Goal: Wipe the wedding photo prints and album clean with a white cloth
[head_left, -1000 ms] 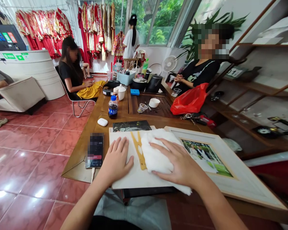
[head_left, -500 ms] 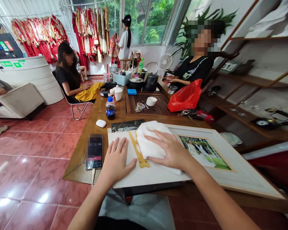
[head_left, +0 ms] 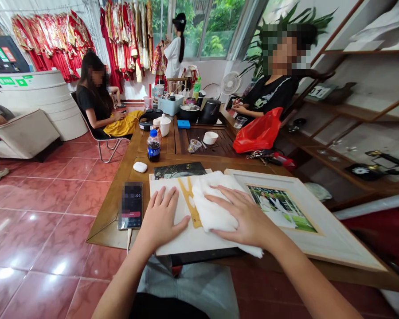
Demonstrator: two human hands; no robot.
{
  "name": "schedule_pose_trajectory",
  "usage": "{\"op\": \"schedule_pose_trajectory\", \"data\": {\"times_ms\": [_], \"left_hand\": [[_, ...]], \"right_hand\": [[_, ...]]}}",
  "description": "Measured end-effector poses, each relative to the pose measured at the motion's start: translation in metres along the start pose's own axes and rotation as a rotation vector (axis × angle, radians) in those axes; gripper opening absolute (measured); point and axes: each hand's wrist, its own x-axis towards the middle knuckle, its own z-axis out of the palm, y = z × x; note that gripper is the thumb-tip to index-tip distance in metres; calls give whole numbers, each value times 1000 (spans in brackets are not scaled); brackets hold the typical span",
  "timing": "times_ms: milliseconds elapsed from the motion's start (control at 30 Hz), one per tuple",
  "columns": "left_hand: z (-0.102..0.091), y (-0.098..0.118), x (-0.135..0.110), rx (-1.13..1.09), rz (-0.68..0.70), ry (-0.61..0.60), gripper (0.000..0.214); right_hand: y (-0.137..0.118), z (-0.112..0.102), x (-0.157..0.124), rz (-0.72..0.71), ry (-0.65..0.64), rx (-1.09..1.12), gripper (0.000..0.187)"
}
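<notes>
My left hand [head_left: 162, 218] lies flat with fingers spread on a white board [head_left: 179, 239], pressing its left part. My right hand [head_left: 241, 217] grips a bunched white cloth [head_left: 213, 195] from above, fingers curved over it and thumb along its near side. The cloth rests on the board. Between my hands lies a flat yellow tool with cut-outs [head_left: 189, 201], partly covered by the cloth. To the right is a pale picture frame [head_left: 335, 246] around a wedding photo [head_left: 282, 210]. A dark printed picture [head_left: 179, 170] sticks out behind the board.
A phone [head_left: 131, 206] on a cable and a white earbud case [head_left: 140, 167] lie left. Behind stand a dark drink bottle [head_left: 153, 146], a white bowl [head_left: 210, 138] and a red plastic bag [head_left: 259, 133]. Two people sit beyond, and another stands near the clothes rack.
My right hand has slid the cloth a little to the right and nearer, baring more of the board's far edge. My left hand stays in place.
</notes>
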Motion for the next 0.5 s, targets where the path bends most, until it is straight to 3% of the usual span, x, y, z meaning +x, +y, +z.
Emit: {"op": "schedule_pose_trajectory", "data": {"times_ms": [267, 367, 500], "left_hand": [[2, 0, -1, -5, 0, 24, 68], [5, 0, -1, 6, -21, 43, 69], [6, 1, 0, 15, -45, 30, 72]], "right_hand": [[18, 4, 45, 47, 10, 27, 74], [17, 4, 44, 41, 16, 32, 73], [10, 3, 21, 10, 8, 22, 74]]}}
